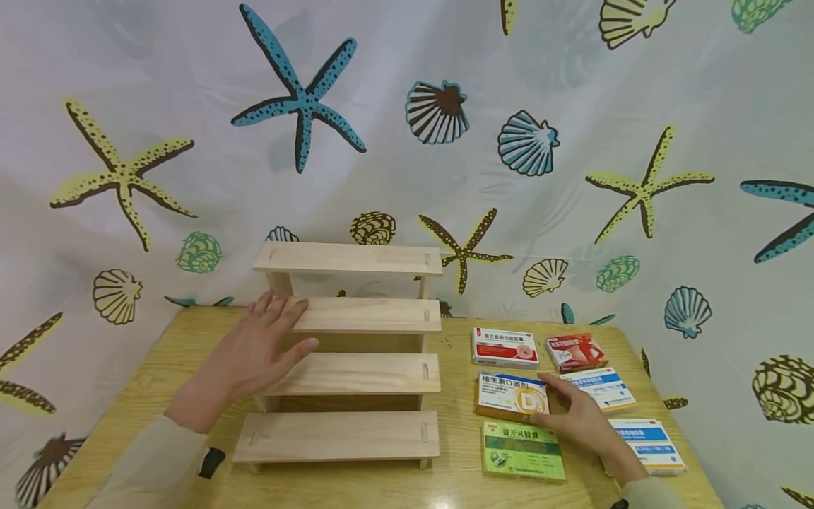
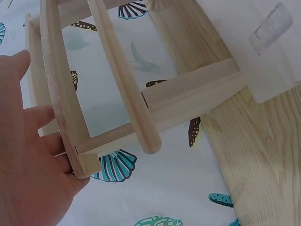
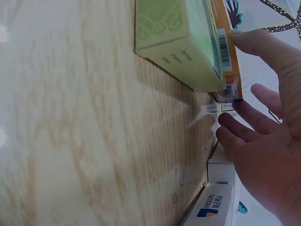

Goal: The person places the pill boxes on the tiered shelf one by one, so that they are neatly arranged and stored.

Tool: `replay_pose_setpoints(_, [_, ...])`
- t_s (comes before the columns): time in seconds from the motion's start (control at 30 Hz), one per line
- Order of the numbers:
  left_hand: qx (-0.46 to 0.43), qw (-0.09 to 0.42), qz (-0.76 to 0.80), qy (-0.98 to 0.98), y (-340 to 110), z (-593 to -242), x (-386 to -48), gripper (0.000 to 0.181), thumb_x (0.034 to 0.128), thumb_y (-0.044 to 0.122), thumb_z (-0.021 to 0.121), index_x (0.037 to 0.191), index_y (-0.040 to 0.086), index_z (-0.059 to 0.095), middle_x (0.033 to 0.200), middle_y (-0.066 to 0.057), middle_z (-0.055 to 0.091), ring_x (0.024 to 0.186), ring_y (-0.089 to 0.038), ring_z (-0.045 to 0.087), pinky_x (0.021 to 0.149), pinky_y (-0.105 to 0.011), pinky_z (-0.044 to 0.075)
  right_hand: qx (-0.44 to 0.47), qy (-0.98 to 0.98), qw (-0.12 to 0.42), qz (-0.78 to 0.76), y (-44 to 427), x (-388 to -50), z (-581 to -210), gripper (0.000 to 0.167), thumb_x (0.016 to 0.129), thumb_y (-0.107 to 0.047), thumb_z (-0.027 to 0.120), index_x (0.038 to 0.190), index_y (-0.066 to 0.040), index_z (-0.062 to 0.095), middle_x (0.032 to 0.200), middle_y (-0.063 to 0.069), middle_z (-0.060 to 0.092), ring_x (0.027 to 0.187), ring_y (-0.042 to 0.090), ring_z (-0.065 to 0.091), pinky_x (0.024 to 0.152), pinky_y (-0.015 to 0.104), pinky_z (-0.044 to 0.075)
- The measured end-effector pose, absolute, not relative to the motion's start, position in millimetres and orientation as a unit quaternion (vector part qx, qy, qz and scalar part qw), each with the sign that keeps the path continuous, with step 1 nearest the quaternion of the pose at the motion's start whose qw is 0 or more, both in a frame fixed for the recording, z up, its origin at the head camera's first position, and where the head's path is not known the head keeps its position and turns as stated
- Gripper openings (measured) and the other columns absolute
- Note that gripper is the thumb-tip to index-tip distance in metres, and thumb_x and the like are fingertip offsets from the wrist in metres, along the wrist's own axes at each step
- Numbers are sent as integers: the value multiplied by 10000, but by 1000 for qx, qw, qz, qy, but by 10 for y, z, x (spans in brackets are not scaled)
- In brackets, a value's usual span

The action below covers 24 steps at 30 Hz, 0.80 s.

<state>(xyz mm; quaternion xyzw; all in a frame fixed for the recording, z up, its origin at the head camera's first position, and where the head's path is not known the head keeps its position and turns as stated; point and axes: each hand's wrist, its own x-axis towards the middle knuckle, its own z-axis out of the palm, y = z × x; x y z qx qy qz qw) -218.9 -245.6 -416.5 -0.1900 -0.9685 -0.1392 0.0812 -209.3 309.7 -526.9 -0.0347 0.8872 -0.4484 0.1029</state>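
Observation:
A light wooden rack with several stepped shelves [image 1: 356, 371] stands on the table. My left hand [image 1: 267, 346] rests on the left end of its second shelf from the top, fingers spread. The left wrist view shows those fingers against the shelf board [image 2: 59, 103]. At the right, my right hand [image 1: 581, 420] pinches the right end of a white and orange vitamin D box [image 1: 509, 396], thumb on the near side and index finger on the far side. The box's orange side [image 3: 230, 56] appears beyond a green medicine box [image 3: 169, 28] in the right wrist view.
Around the vitamin D box lie a white and red medicine box [image 1: 505, 348], a red box [image 1: 575, 352] and two white and blue boxes, one farther [image 1: 607, 389] and one nearer [image 1: 655, 449]. A patterned cloth [image 1: 381, 177] hangs behind the wooden table [image 1: 458, 488].

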Motion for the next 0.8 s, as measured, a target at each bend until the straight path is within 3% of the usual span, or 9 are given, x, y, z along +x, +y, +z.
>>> replay_pose_setpoints(0.47, [-186,83,-141,-969,-2465,-4199,-2181,692,1098,549,459,1651,141,377,1692,-327,255,1582,-554,182,1250,-729,183,-50,890,110,-439,3068,-2115,-5296,994,863,-333,895,1643,-53,347,1666,249,386,1553,448,361,1255,579,340])
replay_pose_setpoints(0.8, [-185,97,-147,-967,-2447,-4247,-2180,654,1107,506,459,1639,129,402,1687,-328,270,1583,-548,191,1251,-728,191,-41,901,115,-416,3035,-2103,-5262,949,863,-322,896,1615,-26,399,1654,268,393,1531,482,376,1232,582,376])
